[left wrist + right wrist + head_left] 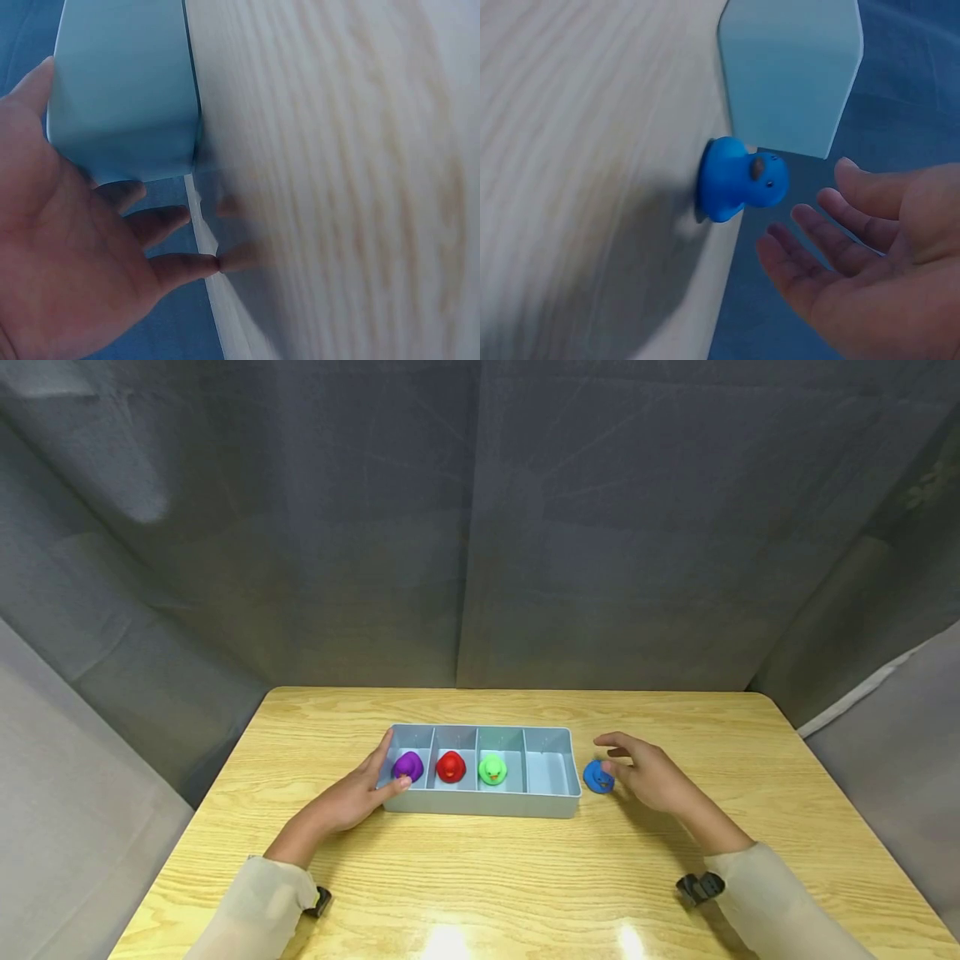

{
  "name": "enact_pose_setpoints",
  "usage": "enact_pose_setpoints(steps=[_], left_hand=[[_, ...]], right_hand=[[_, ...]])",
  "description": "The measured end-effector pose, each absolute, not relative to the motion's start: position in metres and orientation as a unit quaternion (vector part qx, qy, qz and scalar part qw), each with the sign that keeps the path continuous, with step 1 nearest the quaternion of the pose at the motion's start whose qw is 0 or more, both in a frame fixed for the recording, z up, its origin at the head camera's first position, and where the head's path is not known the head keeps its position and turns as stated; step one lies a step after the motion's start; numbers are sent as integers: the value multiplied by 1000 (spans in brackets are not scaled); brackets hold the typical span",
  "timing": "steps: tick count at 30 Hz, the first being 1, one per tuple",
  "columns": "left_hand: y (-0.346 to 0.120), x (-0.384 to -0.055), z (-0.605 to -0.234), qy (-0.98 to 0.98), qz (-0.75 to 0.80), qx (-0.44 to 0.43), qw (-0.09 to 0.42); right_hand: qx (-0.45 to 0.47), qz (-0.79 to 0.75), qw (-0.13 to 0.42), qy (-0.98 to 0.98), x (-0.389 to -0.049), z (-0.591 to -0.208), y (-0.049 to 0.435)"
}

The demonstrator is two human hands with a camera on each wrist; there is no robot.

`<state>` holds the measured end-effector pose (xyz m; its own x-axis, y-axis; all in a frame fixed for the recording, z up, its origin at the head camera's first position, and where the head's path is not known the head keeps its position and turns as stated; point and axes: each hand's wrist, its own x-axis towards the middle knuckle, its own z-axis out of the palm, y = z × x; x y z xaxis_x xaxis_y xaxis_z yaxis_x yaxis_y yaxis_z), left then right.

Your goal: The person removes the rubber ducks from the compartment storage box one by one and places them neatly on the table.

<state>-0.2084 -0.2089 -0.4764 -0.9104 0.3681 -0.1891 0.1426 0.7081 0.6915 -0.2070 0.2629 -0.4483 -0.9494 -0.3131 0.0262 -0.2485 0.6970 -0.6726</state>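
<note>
- Grip, right: the right hand is spread, fingers slightly bent and apart, pinching nothing.
- Grip, left: the left hand is spread along the left end of the tray, thumb over the near rim.
- The blue duck sits upright on the table, just beside the tray's right end.
- Head view: the right thumb overlaps the blue duck; the right wrist view shows a gap between them.
- Left wrist view: the tray's outer end wall and separated fingers beside it, detail the head view hides.
- Head view alone shows the compartments: from the left, purple duck, red duck, green duck, one in each.
</note>
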Motion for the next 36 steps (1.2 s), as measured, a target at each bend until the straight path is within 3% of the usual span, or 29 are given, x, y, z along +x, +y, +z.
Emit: enact_pose_setpoints(steps=[22,36], left_hand=[[-209,-209,-477,911,353,141,158],[-209,-209,-477,912,353,138,160]], right_hand=[[-193,-376,42,905,-205,-415,225],[-207,-386,58,897,-210,-417,193]])
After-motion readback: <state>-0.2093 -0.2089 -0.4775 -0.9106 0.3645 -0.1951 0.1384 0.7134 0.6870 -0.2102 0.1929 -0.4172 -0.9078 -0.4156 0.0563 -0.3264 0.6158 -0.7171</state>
